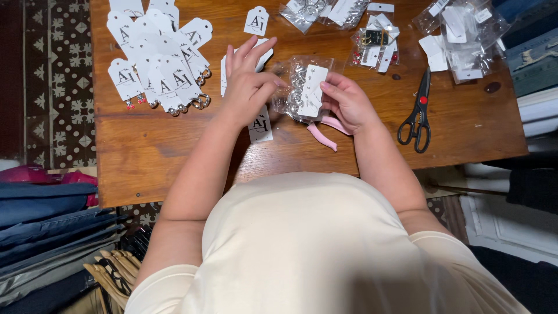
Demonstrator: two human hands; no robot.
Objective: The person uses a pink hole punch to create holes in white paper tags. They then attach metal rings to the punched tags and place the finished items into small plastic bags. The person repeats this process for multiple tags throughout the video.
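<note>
— What do the hands have?

— Near the middle of the frame, both meet at a small clear bag (302, 87) of silver rings with a white card in it; the left hand (247, 84) pinches its left edge between thumb and bent forefinger, the other fingers spread apart; the right hand (347, 102) is closed on the bag's right side, fingertips on the card.

— And under them?

— A pink-handled tool (325, 132) lies on the wooden counter (465, 125) just below the right hand; a white tag (261, 125) shows by the left wrist.

— Elsewhere?

— A heap of white tags with earrings (157, 64) sits upper left; black scissors (416, 113) lie right of centre; more clear packets (459, 35) crowd the upper right.
</note>
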